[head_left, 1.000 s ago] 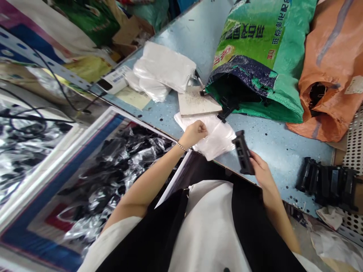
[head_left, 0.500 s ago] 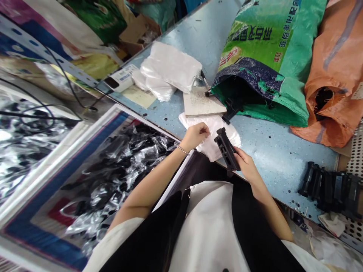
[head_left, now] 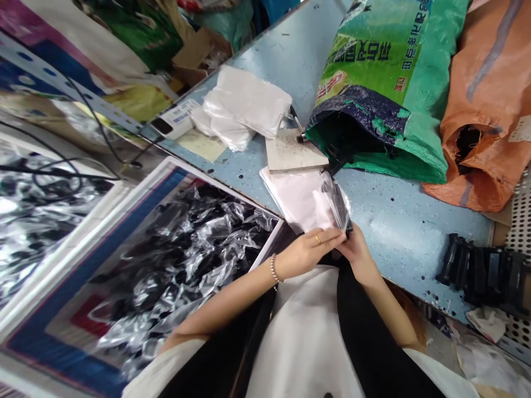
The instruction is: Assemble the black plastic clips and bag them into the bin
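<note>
My left hand (head_left: 309, 251) and my right hand (head_left: 353, 250) meet at the near edge of the blue table (head_left: 398, 221). Between them they hold a black plastic part (head_left: 341, 205) that sits inside a clear plastic bag (head_left: 332, 207). My left fingers pinch the bag's lower edge. My right hand grips the part's near end through the bag. A flat stack of clear bags (head_left: 294, 193) lies on the table just left of the part.
A green woven sack (head_left: 373, 83) and an orange sack (head_left: 485, 110) lie open at the back of the table. Several black parts (head_left: 481, 271) are lined up at the right. A bin of bagged black parts (head_left: 174, 249) stands on my left. White bags (head_left: 244, 105) and a grey board (head_left: 292, 152) lie beyond.
My right hand brought the black part left to the bag stack. My left hand came back from the stack to the table edge, and the part now sits inside a clear bag.
</note>
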{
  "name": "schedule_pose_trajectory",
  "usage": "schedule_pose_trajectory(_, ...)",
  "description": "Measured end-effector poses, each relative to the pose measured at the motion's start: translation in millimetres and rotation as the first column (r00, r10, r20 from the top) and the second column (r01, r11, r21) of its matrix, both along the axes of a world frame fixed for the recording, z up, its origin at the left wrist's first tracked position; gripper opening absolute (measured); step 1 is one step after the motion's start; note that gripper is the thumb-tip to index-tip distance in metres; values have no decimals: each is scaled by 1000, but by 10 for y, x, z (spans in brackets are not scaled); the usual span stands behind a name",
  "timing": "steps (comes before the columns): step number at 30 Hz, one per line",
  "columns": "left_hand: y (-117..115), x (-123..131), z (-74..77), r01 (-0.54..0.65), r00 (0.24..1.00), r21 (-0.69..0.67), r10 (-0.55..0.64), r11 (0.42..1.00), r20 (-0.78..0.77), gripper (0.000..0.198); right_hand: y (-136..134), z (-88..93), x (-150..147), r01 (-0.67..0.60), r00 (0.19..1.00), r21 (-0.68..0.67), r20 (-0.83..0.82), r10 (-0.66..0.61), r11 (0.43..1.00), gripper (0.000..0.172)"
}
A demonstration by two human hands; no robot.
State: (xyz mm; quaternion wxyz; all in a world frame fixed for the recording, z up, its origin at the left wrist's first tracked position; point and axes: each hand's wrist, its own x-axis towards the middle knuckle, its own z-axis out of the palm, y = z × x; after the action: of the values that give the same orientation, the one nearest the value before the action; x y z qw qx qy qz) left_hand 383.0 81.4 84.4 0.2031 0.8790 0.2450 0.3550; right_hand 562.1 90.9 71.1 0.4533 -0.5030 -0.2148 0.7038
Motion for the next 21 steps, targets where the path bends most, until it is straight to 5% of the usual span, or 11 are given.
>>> schedule_pose_trajectory(6,-130,159,-154,-143,990,-30,143,989,-15,52,-218,136,-66,-15,989,54,149,6,998,34)
schedule_pose_trajectory(9,-144,41,-45,-251,967,-23,249,968,-58,37,-332,245,-63,-124,981,77,156,111,989,47)
schedule_pose_trajectory(12,-195,-158,135,-334,941,-49,329,941,-82,46,-393,304,-132,-265,956,124,163,244,956,65)
schedule_pose_trajectory(15,-233,-324,213,-457,885,-52,449,888,-123,45,-380,251,-288,-332,938,140,151,312,933,69)
schedule_pose_trajectory(18,-205,-377,114,-538,841,-114,525,835,-128,24,-317,114,-421,-337,935,137,166,314,931,71)
schedule_pose_trajectory(21,-148,-340,-37,-597,802,-258,569,760,-180,42,-262,25,-463,-366,923,164,192,334,916,68)
